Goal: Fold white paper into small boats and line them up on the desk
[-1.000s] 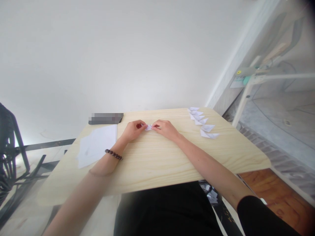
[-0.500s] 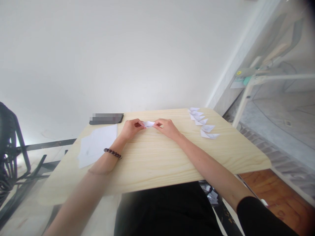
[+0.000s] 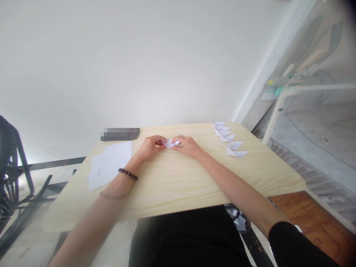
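Observation:
A small folded white paper [image 3: 170, 143] is held between my two hands above the middle of the light wood table [image 3: 167, 185]. My left hand [image 3: 152, 145] pinches its left end between thumb and fingers. At the paper's right end, my right hand [image 3: 187, 145] grips it the same way. Several folded white paper pieces with pointed ends [image 3: 236, 152] stand in a slanting row on the table's right side. Loose white sheets [image 3: 109, 163] lie to the left, beside my left forearm.
A dark flat object [image 3: 120, 134], partly pixelated, lies at the table's back left. The white wall [image 3: 167, 66] rises behind the table. A black chair [image 3: 16, 163] is at the far left, and a white metal frame [image 3: 274, 118] stands at the right.
The folded paper now shows a wider, more opened shape with its ends raised. Both hands have shifted slightly, with the fingertips placed further over the paper.

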